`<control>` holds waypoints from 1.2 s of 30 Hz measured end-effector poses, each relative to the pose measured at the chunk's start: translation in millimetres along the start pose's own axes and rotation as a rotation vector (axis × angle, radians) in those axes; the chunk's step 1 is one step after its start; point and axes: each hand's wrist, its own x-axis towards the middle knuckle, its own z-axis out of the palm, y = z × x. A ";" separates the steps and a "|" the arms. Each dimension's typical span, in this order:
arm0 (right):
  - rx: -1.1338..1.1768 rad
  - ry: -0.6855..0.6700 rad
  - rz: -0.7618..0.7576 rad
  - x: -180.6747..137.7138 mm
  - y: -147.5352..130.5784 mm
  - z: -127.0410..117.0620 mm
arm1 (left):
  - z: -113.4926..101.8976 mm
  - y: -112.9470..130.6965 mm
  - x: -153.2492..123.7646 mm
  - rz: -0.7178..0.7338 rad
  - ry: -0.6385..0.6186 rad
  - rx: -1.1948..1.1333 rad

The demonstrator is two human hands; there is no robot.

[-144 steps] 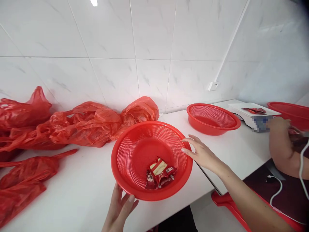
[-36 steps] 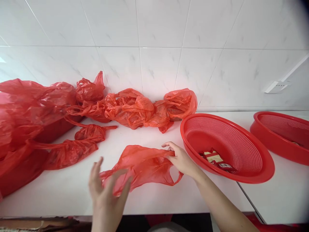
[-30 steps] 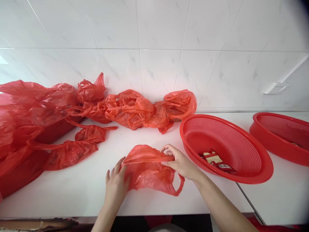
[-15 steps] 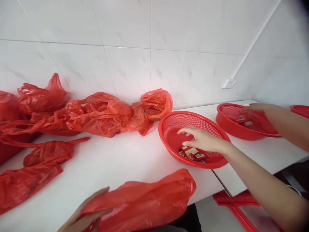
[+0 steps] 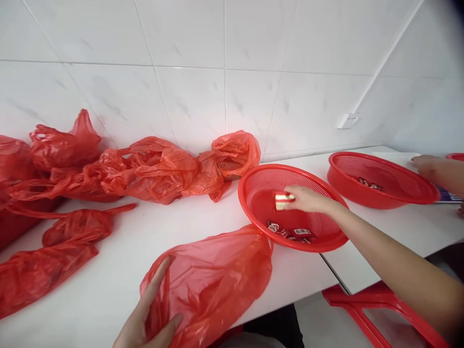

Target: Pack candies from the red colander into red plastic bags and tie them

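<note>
My right hand [image 5: 308, 199] pinches a small cream-and-red packet [image 5: 281, 202] just over the inside of a red perforated plastic basket [image 5: 261, 208]. Several small dark red wrapped packets [image 5: 290, 234] lie low in that basket, below my fingers. My left hand [image 5: 150, 309] grips a red plastic bag [image 5: 221, 285] at its left end, fingers and thumb spread along the film. The bag lies partly opened out at the table's front edge, its far corner touching the basket rim. Part of the left hand is cut off by the frame's lower edge.
Crumpled red plastic bags [image 5: 152, 169] line the wall on the left, with more filled bags [image 5: 50, 266] in front. A second red basket [image 5: 395, 193] holds a few packets. At the far right is another person's hand [image 5: 427, 166]. A red stool [image 5: 362, 299] stands below the table.
My right hand has picked the cream-and-red packet up from the basket. The bag's right end has swung up and back against the basket rim. The other person's hand has left the second basket.
</note>
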 end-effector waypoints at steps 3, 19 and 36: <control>0.554 0.212 -0.085 -29.8 -46.7 -3.4 | 17.3 13.8 2.5 0.002 0.030 0.055; -0.150 0.004 -0.411 -61.9 -139.3 104.2 | 10.8 18.2 -10.2 0.062 0.024 -0.018; 0.120 -0.149 -0.220 -39.0 -48.7 7.5 | 4.3 8.7 5.5 -0.069 -0.064 -0.246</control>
